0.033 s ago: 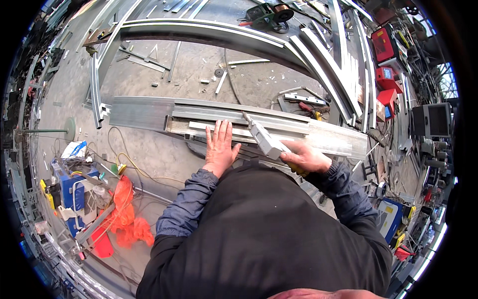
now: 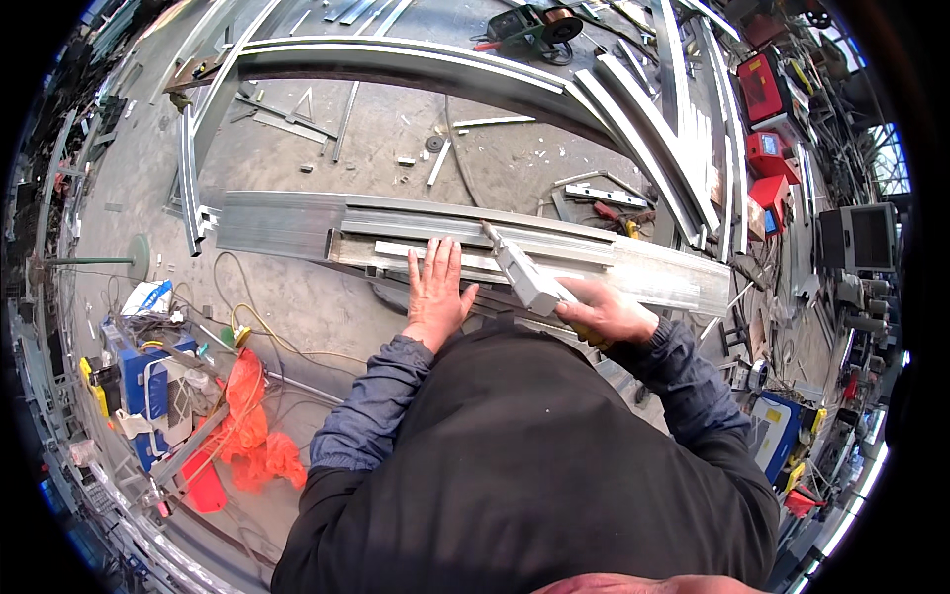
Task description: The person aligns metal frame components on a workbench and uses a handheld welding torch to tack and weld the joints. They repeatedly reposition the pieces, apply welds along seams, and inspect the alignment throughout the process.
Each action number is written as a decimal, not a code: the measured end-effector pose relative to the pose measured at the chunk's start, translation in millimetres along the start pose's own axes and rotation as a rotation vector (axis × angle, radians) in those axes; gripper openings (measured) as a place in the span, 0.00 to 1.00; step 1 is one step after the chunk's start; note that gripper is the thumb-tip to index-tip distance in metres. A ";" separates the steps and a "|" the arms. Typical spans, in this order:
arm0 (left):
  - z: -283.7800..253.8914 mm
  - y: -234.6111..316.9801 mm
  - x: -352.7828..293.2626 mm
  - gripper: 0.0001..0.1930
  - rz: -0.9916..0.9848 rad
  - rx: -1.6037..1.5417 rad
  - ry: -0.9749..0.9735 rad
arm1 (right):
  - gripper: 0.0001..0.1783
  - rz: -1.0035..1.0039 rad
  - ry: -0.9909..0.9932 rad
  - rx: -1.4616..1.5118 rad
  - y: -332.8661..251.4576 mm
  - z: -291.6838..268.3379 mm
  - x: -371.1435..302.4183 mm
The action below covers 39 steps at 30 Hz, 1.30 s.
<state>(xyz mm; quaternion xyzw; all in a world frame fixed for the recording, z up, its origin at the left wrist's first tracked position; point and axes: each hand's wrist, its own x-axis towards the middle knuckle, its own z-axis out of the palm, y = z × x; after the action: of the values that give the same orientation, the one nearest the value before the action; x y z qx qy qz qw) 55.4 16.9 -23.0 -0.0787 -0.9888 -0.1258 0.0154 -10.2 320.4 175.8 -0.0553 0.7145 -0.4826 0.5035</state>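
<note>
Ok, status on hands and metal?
Left hand: flat across slim silver metal bar. Right hand: gripping angular grey handheld tool. Tool's tip: close to left fingers.

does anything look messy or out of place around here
Yes, the floor looks untidy: short metal offcuts lie scattered beyond the bars under the left hand, and to the left crumpled orange material trails beside a loose yellow cable. No clear damage shows.

Between the earlier picture and now, any shift is too slight to tell: neither the right hand [image 2: 607, 311], nor the left hand [image 2: 436, 300], nor the pale welding gun [image 2: 526, 280] shows clear movement.
</note>
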 end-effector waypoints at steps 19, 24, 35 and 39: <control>-13.1 11.1 9.4 0.54 -0.031 0.063 -0.082 | 0.34 0.046 0.024 -0.030 0.4 -4.3 3.4; -14.8 12.6 10.2 0.54 -0.039 0.061 -0.091 | 0.33 0.032 0.035 -0.039 3.1 -5.4 2.9; -17.2 12.4 10.8 0.54 -0.044 0.033 -0.083 | 0.33 0.057 0.019 0.027 -1.7 -6.6 -1.5; -17.6 11.7 10.6 0.53 -0.044 0.011 -0.078 | 0.33 0.059 0.017 0.033 -0.6 -7.3 -2.2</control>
<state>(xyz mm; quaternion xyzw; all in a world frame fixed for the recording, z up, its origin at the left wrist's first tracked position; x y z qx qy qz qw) 47.0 25.2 -2.6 -0.0615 -0.9908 -0.1175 -0.0257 -15.1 325.9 177.9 -0.0219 0.7120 -0.4799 0.5122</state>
